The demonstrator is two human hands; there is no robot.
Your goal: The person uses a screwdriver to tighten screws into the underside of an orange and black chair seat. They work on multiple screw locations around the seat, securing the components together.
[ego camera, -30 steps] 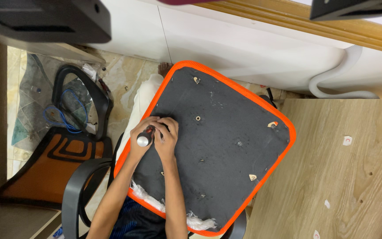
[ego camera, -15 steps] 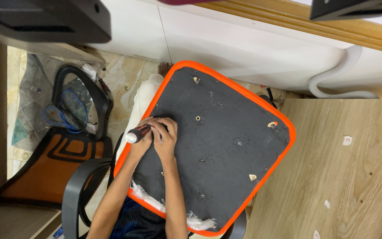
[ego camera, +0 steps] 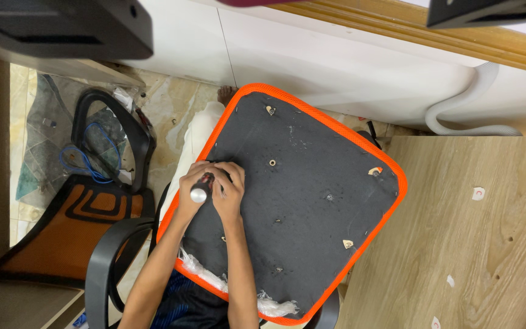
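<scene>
An upturned chair seat [ego camera: 312, 207], black underneath with an orange rim, rests on my lap. Both hands meet at its left edge. My left hand [ego camera: 190, 183] is wrapped round a dark tool handle with a silver end cap [ego camera: 199, 194], which looks like a screwdriver. My right hand [ego camera: 231, 190] presses against the same handle from the right. The tool's tip is hidden under my fingers. A round screw hole [ego camera: 271, 162] lies just right of the hands.
An orange and black chair part [ego camera: 56, 237] and a black curved armrest [ego camera: 101, 262] lie on the tiled floor at left, near a blue wire [ego camera: 86, 158]. A wooden tabletop [ego camera: 476, 244] fills the right. A white hose [ego camera: 458, 116] runs along the wall.
The tool handle tipped out to the left half a second ago and is now back in against my hands. The seat has not moved.
</scene>
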